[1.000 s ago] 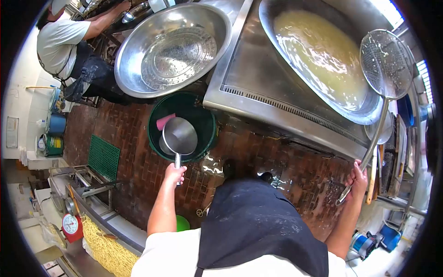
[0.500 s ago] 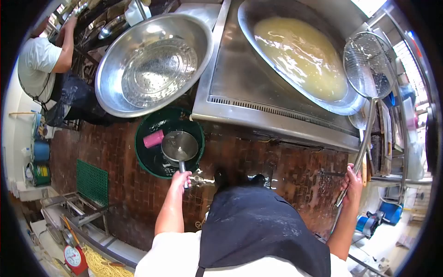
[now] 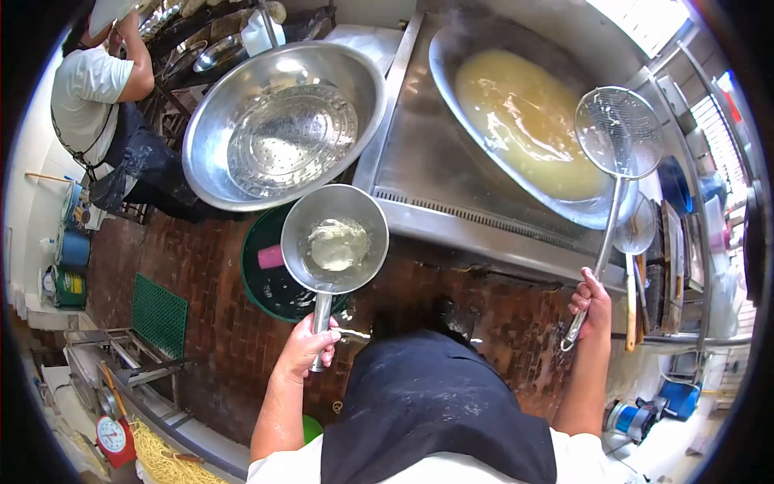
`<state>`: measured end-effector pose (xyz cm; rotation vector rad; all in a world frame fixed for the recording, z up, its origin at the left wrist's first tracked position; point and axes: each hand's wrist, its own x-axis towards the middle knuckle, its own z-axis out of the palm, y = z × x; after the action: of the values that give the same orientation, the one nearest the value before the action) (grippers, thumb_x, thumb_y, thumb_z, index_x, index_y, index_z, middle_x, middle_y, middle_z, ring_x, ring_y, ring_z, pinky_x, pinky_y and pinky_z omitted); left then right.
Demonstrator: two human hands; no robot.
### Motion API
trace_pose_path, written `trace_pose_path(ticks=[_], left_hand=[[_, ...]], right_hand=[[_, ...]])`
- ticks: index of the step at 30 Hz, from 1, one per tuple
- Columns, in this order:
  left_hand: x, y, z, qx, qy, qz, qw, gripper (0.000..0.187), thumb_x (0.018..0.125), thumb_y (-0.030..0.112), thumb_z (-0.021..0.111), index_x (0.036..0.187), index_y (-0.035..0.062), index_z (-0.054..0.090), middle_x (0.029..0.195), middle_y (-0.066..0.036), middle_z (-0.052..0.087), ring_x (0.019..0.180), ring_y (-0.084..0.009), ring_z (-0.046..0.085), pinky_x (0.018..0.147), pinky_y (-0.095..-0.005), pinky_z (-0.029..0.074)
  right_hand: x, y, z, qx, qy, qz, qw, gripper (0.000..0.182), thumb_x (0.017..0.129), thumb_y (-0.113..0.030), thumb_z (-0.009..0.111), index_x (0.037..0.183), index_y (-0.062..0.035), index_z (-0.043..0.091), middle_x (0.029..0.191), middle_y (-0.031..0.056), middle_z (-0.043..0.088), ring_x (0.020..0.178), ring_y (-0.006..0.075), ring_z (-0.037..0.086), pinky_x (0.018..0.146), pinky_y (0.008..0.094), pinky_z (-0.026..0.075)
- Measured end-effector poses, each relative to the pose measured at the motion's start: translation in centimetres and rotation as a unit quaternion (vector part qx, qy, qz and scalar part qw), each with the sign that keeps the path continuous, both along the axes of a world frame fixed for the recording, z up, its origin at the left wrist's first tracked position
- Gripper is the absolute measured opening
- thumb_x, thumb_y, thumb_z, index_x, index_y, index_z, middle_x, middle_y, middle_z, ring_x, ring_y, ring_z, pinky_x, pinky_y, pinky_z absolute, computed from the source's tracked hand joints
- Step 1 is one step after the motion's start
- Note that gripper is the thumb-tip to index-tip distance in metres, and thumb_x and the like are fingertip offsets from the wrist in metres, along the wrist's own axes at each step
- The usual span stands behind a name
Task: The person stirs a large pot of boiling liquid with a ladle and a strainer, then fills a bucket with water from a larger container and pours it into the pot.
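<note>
My left hand [image 3: 310, 345] is closed round the handle of a metal saucepan [image 3: 300, 234] with clear water inside. The pan is raised in front of me, over the green tub [image 3: 251, 282]. A pink cup [image 3: 271, 257] shows in the tub, partly hidden by the pan. My right hand [image 3: 591, 306] grips the long handle of a wire-mesh skimmer [image 3: 619, 133], its basket up near the rim of a large wok [image 3: 516, 192]. Cloudy yellowish liquid [image 3: 524, 121] fills much of the wok. A big metal basin [image 3: 205, 153] with a perforated bottom sits to the left of the stove.
The steel stove top [image 3: 411, 161] spans the front. A co-worker [image 3: 105, 105] stands at the far left. Another strainer [image 3: 635, 226] hangs at right. A red scale [image 3: 113, 442] and yellow noodles [image 3: 165, 456] lie at lower left. The brick floor [image 3: 218, 323] looks wet.
My left hand has lifted the saucepan up out of the green tub, with water in it. The skimmer's basket has shifted left and down a little.
</note>
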<state>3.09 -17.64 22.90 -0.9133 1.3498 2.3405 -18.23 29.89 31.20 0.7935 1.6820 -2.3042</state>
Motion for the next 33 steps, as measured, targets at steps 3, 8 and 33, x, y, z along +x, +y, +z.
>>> trace_pose_path(ticks=[3, 8, 33], left_hand=[[-3.6, 1.8, -0.6, 0.015, 0.014, 0.011, 1.0, 0.024, 0.08, 0.004, 0.066, 0.098, 0.0058, 0.05, 0.06, -0.002, 0.049, 0.042, -0.0099, 0.047, 0.04, -0.0236, 0.041], [-9.0, 4.6, -0.9, 0.011, 0.005, 0.004, 1.0, 0.024, 0.081, 0.004, 0.066, 0.099, 0.0073, 0.051, 0.06, -0.001, 0.049, 0.042, -0.0112, 0.048, 0.039, -0.0252, 0.043], [-13.6, 4.9, -1.2, 0.096, 0.004, 0.192, 0.977, 0.081, 0.086, 0.071, 0.04, 0.123, -0.0001, 0.05, 0.09, -0.019, 0.065, 0.072, -0.0309, 0.066, 0.061, -0.0412, 0.056]], right_hand=[[-2.2, 1.1, 0.4, 0.008, -0.008, 0.008, 1.0, 0.013, 0.093, -0.024, 0.062, 0.102, -0.0164, 0.057, 0.058, -0.0076, 0.038, 0.042, 0.0048, 0.039, 0.037, 0.0231, 0.035], [-9.3, 5.3, 1.4, 0.128, 0.014, -0.014, 0.992, 0.018, 0.091, -0.023, 0.062, 0.106, -0.0128, 0.057, 0.06, -0.0052, 0.041, 0.042, 0.0049, 0.039, 0.037, 0.0234, 0.035], [-38.6, 12.2, -6.2, 0.518, -0.138, 0.348, 0.769, 0.023, 0.083, -0.016, 0.062, 0.092, 0.0041, 0.058, 0.056, 0.0088, 0.054, 0.043, 0.0184, 0.053, 0.038, 0.0369, 0.045]])
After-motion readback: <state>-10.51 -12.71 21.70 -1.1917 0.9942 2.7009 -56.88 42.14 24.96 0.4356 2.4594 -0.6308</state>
